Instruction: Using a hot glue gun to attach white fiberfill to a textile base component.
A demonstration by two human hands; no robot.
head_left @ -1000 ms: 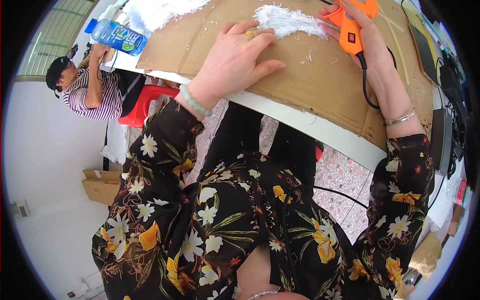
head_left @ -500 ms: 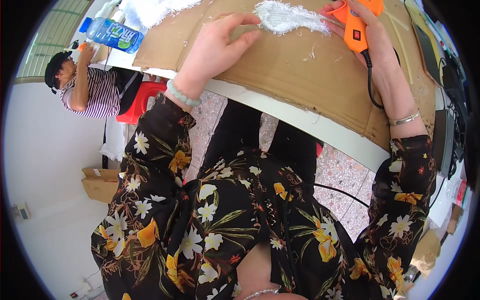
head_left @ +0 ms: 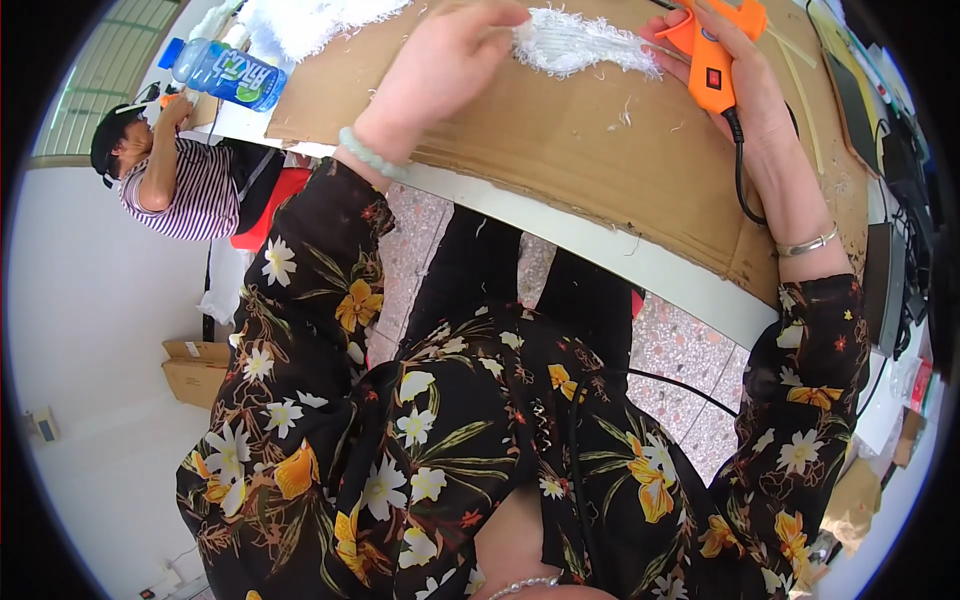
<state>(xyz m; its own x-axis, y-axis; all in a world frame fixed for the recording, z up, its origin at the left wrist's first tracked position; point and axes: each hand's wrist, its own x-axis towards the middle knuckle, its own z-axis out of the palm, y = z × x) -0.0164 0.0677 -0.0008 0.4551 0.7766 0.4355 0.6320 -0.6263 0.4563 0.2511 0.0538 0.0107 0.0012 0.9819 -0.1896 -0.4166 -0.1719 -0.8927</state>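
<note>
Cardboard sheet [head_left: 590,155] on white table [head_left: 690,280], terrazzo floor [head_left: 685,335] below. Right hand [head_left: 748,85] clasps orange corded tool [head_left: 711,72]; left hand [head_left: 440,70] by frayed white fabric [head_left: 585,45], grip unclear.

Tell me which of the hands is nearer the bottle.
Left. The left hand is right of the bottle, apart from it; the right hand is farther right, gripping the orange tool.

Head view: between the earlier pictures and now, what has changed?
The left hand moved left and farther from the body, its fingers drawing closer together near the left end of the white fringed piece; whether they grip it is unclear. An orange item now shows at the co-worker's hand. The right hand still holds the orange tool.
</note>
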